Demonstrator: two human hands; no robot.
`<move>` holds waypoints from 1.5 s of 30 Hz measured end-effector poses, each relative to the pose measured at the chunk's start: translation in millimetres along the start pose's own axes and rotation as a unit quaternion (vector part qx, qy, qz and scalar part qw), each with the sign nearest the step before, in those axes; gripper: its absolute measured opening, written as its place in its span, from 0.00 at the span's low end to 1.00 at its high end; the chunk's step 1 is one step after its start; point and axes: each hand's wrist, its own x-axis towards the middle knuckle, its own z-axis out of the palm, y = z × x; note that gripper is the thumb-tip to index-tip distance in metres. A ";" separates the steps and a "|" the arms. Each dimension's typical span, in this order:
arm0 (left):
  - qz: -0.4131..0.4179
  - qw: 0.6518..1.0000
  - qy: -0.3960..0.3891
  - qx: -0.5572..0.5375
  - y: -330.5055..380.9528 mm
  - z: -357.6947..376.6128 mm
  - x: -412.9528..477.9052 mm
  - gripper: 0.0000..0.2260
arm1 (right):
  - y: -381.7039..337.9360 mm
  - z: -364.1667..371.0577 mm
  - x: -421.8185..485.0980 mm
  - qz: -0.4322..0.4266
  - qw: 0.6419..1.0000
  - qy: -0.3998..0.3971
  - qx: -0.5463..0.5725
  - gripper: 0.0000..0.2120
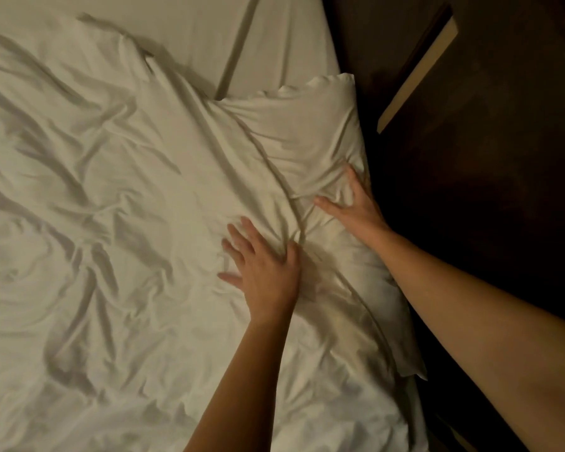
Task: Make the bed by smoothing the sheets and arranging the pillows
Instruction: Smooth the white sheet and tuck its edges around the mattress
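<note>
Both hands lie flat on the bedding at the right edge of the bed, which suits pressing and sweeping creases out rather than lifting anything. The left hand (261, 265) rests palm down with fingers spread on the crumpled off-white cotton top sheet (111, 197), its grip open and holding nothing; the spread gives a wide contact patch for pushing folds outward. The right hand (356, 207) is also open and flat, set on the soft white rectangular pillow (310, 125) near that pillow's edge, where the cloth bunches under the fingers.

The pillow lies along the right edge of the bed, partly covered by the top sheet, one corner pointing toward the far end. Beyond it a smoother pale fitted sheet (274, 37) shows bare. The top sheet is heavily wrinkled over most of the bed, so smoothing looks barely begun. Beside the bed the dark floor (470, 190) carries a pale flat strip (418, 73) of unclear kind.
</note>
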 end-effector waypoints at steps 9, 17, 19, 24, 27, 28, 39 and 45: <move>0.334 0.940 -0.059 0.033 81.3 5.8 80.4 0.27 | 1.0 -7.1 3.1 0.040 0.999 0.027 0.011 0.38; 0.132 0.987 -0.026 0.090 37.8 11.1 115.8 0.55 | 4.1 -9.5 7.1 0.047 0.999 0.019 0.013 0.47; 0.140 0.982 -0.001 0.126 38.2 18.5 113.2 0.55 | 4.9 -6.7 7.2 0.025 0.999 0.019 0.020 0.48; 0.202 0.961 0.039 0.186 33.4 36.1 118.1 0.43 | 10.9 3.6 5.6 -0.050 0.998 0.009 0.028 0.48; 0.202 0.964 0.010 0.171 33.5 39.9 121.4 0.34 | 15.5 14.6 5.0 -0.071 0.996 0.053 -0.026 0.40; 0.205 0.965 0.002 0.165 34.2 39.7 121.6 0.30 | 15.7 18.1 4.7 -0.075 0.993 0.078 -0.038 0.34; 0.201 0.976 0.043 0.078 86.0 -36.7 72.2 0.18 | -24.9 -2.1 -26.3 -0.146 0.960 0.238 -0.002 0.10; 0.229 0.968 0.060 -0.080 114.4 -77.6 41.4 0.14 | -72.7 -33.6 -63.8 -0.160 0.941 0.298 0.010 0.15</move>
